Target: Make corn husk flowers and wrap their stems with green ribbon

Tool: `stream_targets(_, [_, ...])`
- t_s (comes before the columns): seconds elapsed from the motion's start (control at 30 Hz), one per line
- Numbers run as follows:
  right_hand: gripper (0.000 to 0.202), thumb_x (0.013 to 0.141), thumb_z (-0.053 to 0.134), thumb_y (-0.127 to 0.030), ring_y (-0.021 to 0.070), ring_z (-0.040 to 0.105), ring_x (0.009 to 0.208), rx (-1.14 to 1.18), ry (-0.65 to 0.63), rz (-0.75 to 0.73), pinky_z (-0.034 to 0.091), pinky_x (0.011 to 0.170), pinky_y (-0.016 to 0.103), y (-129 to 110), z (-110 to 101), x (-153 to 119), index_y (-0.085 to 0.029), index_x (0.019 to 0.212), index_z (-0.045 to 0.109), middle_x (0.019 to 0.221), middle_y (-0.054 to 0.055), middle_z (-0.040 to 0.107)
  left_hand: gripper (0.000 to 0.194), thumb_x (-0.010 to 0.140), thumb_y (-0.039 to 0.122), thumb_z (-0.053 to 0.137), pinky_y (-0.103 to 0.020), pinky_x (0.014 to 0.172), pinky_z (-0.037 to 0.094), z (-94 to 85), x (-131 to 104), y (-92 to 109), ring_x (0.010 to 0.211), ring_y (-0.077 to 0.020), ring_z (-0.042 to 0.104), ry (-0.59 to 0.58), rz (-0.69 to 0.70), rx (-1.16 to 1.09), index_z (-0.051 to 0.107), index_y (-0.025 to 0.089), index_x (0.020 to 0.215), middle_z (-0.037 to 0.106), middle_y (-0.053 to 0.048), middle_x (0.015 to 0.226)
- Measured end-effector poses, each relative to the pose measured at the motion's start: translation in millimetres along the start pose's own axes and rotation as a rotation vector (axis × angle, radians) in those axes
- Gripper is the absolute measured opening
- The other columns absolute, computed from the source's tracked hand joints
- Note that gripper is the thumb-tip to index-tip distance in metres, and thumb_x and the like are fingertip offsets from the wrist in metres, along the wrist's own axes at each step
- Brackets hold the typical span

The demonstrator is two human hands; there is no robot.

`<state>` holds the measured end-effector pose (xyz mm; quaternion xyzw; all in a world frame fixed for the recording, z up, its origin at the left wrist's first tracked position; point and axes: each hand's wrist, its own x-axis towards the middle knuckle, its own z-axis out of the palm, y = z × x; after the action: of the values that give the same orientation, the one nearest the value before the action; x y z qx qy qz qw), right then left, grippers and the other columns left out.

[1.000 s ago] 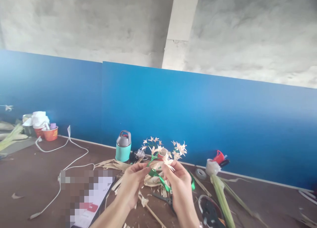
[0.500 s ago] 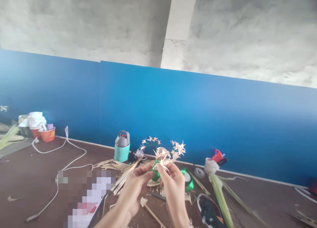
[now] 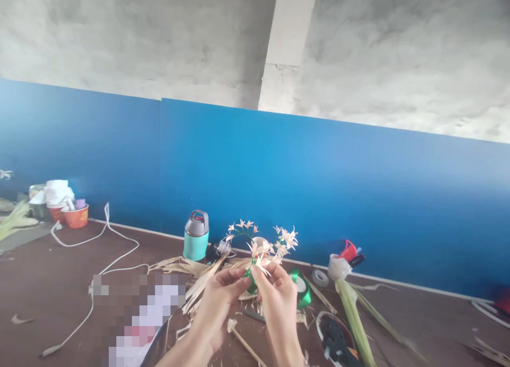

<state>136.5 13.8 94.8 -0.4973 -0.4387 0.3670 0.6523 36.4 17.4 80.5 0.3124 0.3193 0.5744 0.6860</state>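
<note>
Low in the middle of the view, my left hand (image 3: 217, 306) pinches a green stem between thumb and fingers. My right hand (image 3: 281, 306), also closed, grips a pale flower (image 3: 262, 265) with narrow petals by its base. Thumbs and fingertips of both hands nearly meet, and the fingers hide most of the stem. Just beyond them rise more pale flowers (image 3: 287, 239) and a curved green sprig (image 3: 241, 228) with small blossoms; whether these join the held stem I cannot tell. A roll of green ribbon (image 3: 304, 292) lies right of my right hand.
Dry husk strips (image 3: 195, 282) are strewn behind and beside my hands. A turquoise flask (image 3: 196, 245) stands by the blue partition (image 3: 319, 186). On the right are a tape roll (image 3: 320, 278), a black tool (image 3: 338, 338) and a green husk (image 3: 353, 319). A white cable (image 3: 85, 316) trails left.
Both hands stay almost in place with the stem and flower. My left fingers have shifted very slightly around the stem, the thumb a little to the right.
</note>
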Motion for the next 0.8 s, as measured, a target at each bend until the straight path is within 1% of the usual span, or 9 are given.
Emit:
stream_targets(0.1, [0.026,0.066,0.07,-0.04,0.0076,0.029,0.04,0.008,0.003,0.02,0.024,0.037,0.021,-0.2,-0.4,0.0,-0.016,0.064,0.062,0.045,-0.005,0.043,0.024,0.051,0.026,0.085,-0.02,0.059,0.045,-0.3,1.4,-1.6,0.063,-0.014,0.061,0.054,0.069,0.069,0.07,0.015,0.067,0.071,-0.003,0.068])
stream_targets(0.23, [0.025,0.066,0.07,-0.04,0.0073,0.027,0.04,0.057,-0.005,0.061,0.022,0.037,0.022,-0.6,-1.2,-0.6,-0.016,0.066,0.062,0.045,-0.006,0.043,0.021,0.051,0.027,0.082,-0.02,0.052,0.04,1.5,1.7,-2.3,0.054,-0.0126,0.055,0.156,0.238,0.286,0.07,0.016,0.064,0.067,0.0,0.058])
stream_targets(0.33, [0.025,0.065,0.072,-0.038,0.0066,0.026,0.04,0.103,-0.02,0.082,0.022,0.038,0.021,-2.2,-2.0,-0.7,-0.016,0.066,0.061,0.045,-0.007,0.042,0.019,0.052,0.029,0.08,-0.021,0.048,0.038,3.2,0.9,-1.8,0.05,-0.0124,0.05,0.186,0.317,0.395,0.07,0.017,0.062,0.063,0.001,0.053])
stream_targets(0.4, [0.025,0.066,0.072,-0.037,0.0063,0.025,0.041,0.123,-0.033,0.087,0.022,0.038,0.021,-3.4,-2.4,-0.6,-0.016,0.065,0.06,0.046,-0.007,0.042,0.019,0.051,0.03,0.079,-0.021,0.047,0.038,3.9,0.2,-1.3,0.049,-0.0121,0.048,0.184,0.321,0.412,0.069,0.017,0.06,0.061,0.001,0.051])
stream_targets(0.47, [0.024,0.066,0.072,-0.037,0.0063,0.025,0.041,0.12,-0.032,0.087,0.021,0.038,0.021,-4.3,-2.6,-0.7,-0.016,0.067,0.06,0.047,-0.006,0.043,0.021,0.05,0.032,0.079,-0.021,0.046,0.036,4.3,-0.1,-0.7,0.047,-0.0109,0.045,0.168,0.294,0.396,0.067,0.016,0.057,0.059,0.002,0.049])
stream_targets(0.57, [0.025,0.066,0.071,-0.039,0.0069,0.027,0.041,0.073,-0.016,0.07,0.02,0.037,0.021,-4.0,-2.7,-1.7,-0.015,0.069,0.061,0.05,-0.004,0.048,0.026,0.049,0.035,0.079,-0.02,0.045,0.033,4.0,0.6,0.3,0.044,-0.0086,0.04,0.136,0.257,0.369,0.063,0.016,0.052,0.055,0.003,0.046])
stream_targets(0.63, [0.026,0.068,0.07,-0.04,0.0079,0.031,0.042,0.024,-0.015,0.035,0.023,0.038,0.021,-2.4,-2.7,-3.0,-0.015,0.069,0.061,0.052,-0.002,0.051,0.027,0.049,0.037,0.079,-0.02,0.045,0.031,3.5,1.5,1.0,0.043,-0.0081,0.039,0.131,0.255,0.367,0.061,0.016,0.051,0.053,0.004,0.045])
stream_targets(0.7, [0.026,0.069,0.068,-0.042,0.0095,0.034,0.044,-0.035,-0.018,-0.03,0.026,0.039,0.022,0.3,-2.8,-4.6,-0.016,0.068,0.061,0.054,-0.001,0.052,0.028,0.049,0.037,0.079,-0.02,0.045,0.031,3.0,2.0,1.6,0.044,-0.0089,0.04,0.133,0.265,0.375,0.061,0.016,0.05,0.054,0.003,0.045])
stream_targets(0.8, [0.025,0.071,0.066,-0.041,0.0118,0.041,0.047,-0.138,-0.002,-0.138,0.032,0.043,0.023,5.6,-2.8,-6.2,-0.018,0.066,0.06,0.057,0.001,0.056,0.026,0.051,0.037,0.078,-0.021,0.051,0.037,2.8,1.2,1.8,0.051,-0.0122,0.048,0.129,0.282,0.4,0.064,0.015,0.053,0.06,0.0,0.05])
